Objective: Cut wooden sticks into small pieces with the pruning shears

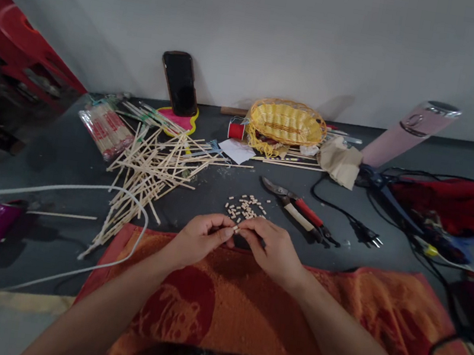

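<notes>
My left hand (203, 237) and my right hand (274, 251) meet fingertip to fingertip over the near edge of the table. Both are closed in a pinch on a short piece of wooden stick (236, 229); the fingers cover part of it. Just beyond them lies a loose pile of similar short wooden pieces (247, 206). To the right of the pile rest pruning shears (299, 209) with red and pale handles. Long thin wooden sticks (148, 169) are heaped to the left. Beneath my forearms an orange towel (252, 306) is spread.
A yellow woven basket (288, 122), a red thread spool (236, 131) and a leaning phone (180, 84) stand along the wall. Packaged sticks (105, 129) lie left. A pink flask (410, 133), black power plug (367, 234) and red cloth (458, 203) are right. A white cable (139, 228) crosses left.
</notes>
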`<move>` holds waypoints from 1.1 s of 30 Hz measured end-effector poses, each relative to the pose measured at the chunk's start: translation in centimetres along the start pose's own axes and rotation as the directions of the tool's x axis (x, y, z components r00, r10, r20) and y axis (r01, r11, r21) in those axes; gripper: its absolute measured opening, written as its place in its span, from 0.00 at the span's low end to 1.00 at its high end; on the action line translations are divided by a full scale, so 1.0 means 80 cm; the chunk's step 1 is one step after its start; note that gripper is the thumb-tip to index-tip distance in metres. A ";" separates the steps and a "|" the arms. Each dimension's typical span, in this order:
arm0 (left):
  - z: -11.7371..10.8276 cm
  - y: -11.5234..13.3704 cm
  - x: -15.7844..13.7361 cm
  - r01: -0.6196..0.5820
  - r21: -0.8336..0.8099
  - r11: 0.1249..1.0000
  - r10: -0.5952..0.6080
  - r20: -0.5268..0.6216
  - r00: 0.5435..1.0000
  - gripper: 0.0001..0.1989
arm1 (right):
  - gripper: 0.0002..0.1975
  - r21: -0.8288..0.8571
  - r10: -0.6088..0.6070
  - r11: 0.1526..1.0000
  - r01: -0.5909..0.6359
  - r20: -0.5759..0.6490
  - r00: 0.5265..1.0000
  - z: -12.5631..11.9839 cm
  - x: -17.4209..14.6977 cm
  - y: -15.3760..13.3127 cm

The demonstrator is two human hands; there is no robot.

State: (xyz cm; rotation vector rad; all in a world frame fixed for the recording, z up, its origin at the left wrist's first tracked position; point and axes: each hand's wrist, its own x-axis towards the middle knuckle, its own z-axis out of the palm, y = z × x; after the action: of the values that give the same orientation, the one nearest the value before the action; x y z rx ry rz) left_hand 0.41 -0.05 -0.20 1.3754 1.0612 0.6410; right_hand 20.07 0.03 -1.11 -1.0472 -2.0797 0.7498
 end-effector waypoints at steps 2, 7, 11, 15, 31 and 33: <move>0.000 0.001 0.000 -0.019 0.024 1.000 0.019 -0.001 1.000 0.13 | 0.07 -0.054 -0.037 0.998 0.037 -0.006 0.999 0.002 -0.001 0.002; -0.001 0.003 0.001 -0.046 0.069 0.997 0.045 0.009 0.999 0.12 | 0.06 -0.063 -0.060 0.996 0.058 -0.018 0.998 0.003 -0.003 0.003; -0.001 0.002 0.001 -0.049 0.036 0.998 0.049 0.015 0.999 0.12 | 0.06 -0.032 -0.038 0.999 0.037 -0.039 0.999 0.002 -0.002 0.002; -0.001 0.000 0.001 -0.065 0.049 0.997 0.064 0.012 0.998 0.13 | 0.09 -0.006 -0.031 0.999 0.031 -0.018 0.999 0.002 -0.003 0.002; -0.004 -0.004 -0.002 -0.275 0.373 0.886 0.311 -0.038 0.950 0.10 | 0.06 0.215 0.127 0.968 -0.131 0.035 0.991 -0.008 0.000 -0.013; -0.003 -0.006 -0.002 -0.307 0.430 0.849 0.352 -0.027 0.936 0.10 | 0.07 0.246 0.157 0.955 -0.167 0.058 0.986 -0.009 0.001 -0.016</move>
State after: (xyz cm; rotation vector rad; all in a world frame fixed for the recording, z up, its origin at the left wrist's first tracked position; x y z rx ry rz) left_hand 0.00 -0.12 -0.61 1.9501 1.0955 0.7709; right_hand 20.04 -0.42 0.30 -1.0753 -1.8855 1.0914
